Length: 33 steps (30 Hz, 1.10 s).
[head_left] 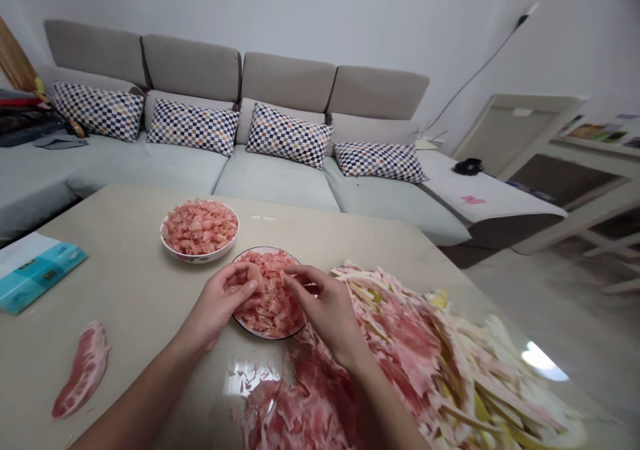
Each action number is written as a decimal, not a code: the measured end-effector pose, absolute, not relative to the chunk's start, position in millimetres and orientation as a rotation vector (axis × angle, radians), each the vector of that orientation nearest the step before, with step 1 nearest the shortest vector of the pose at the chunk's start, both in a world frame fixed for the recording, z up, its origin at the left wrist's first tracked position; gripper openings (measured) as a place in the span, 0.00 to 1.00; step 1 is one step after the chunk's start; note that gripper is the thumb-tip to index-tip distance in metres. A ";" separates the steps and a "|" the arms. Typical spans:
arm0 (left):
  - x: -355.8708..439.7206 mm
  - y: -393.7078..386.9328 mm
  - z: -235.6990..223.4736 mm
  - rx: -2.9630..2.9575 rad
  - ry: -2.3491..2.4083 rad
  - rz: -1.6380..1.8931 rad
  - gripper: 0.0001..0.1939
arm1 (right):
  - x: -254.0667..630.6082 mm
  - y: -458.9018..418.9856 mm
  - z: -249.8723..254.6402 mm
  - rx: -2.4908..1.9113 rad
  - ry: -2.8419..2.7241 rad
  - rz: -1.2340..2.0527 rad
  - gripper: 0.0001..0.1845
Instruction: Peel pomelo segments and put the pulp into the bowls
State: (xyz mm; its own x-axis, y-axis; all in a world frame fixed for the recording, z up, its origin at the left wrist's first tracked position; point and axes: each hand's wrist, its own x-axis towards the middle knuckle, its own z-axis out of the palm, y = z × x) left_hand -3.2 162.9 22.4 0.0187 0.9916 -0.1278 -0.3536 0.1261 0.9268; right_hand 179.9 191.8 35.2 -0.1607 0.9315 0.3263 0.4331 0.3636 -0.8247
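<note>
My left hand (pixel 220 301) and my right hand (pixel 325 307) meet over a plate (pixel 265 333) heaped with peeled pink pomelo flesh. The left fingers pinch a small piece of pomelo flesh (pixel 255 275) above the plate. The right fingers are curled and touch the same piece from the right. A white bowl (pixel 200 231) full of the same pink flesh stands just behind and left of the plate. One unpeeled pomelo segment (pixel 83 369) lies on the table to the left of my left arm.
A large heap of pomelo peel and membrane (pixel 425 357) covers the table's right side. A blue tissue pack (pixel 35 271) lies at the left edge. Behind the beige table (pixel 130 250) is a grey sofa (pixel 275 177) with checkered cushions.
</note>
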 end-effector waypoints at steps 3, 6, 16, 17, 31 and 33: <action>-3.6 162.1 22.1 0.887 0.989 1.210 0.18 | 185.1 189.2 40.9 -1.223 -1.866 0.664 0.10; -4.3 163.6 18.4 0.977 0.993 1.154 0.17 | 189.2 187.3 44.9 -1.242 -1.967 0.593 0.10; -6.5 167.8 13.9 0.978 1.025 1.231 0.19 | 195.6 177.8 60.2 -1.283 -1.989 0.565 0.10; -5.9 166.8 15.4 0.977 1.024 1.236 0.19 | 194.3 177.8 60.2 -1.271 -1.977 0.578 0.10; -8.0 161.0 34.8 0.805 1.030 1.308 0.21 | 211.9 188.0 49.3 -1.757 -2.438 0.395 0.10; -8.3 162.0 35.2 0.776 1.037 1.329 0.21 | 208.0 191.7 38.3 -1.785 -2.468 0.333 0.09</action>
State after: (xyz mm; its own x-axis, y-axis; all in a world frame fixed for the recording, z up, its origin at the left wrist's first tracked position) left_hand -8.3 162.0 35.2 -0.0570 0.9866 -0.1529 -0.3878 0.1192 0.9140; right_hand 208.0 191.7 38.3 -0.3190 0.9456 -0.0640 0.9287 0.2984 -0.2202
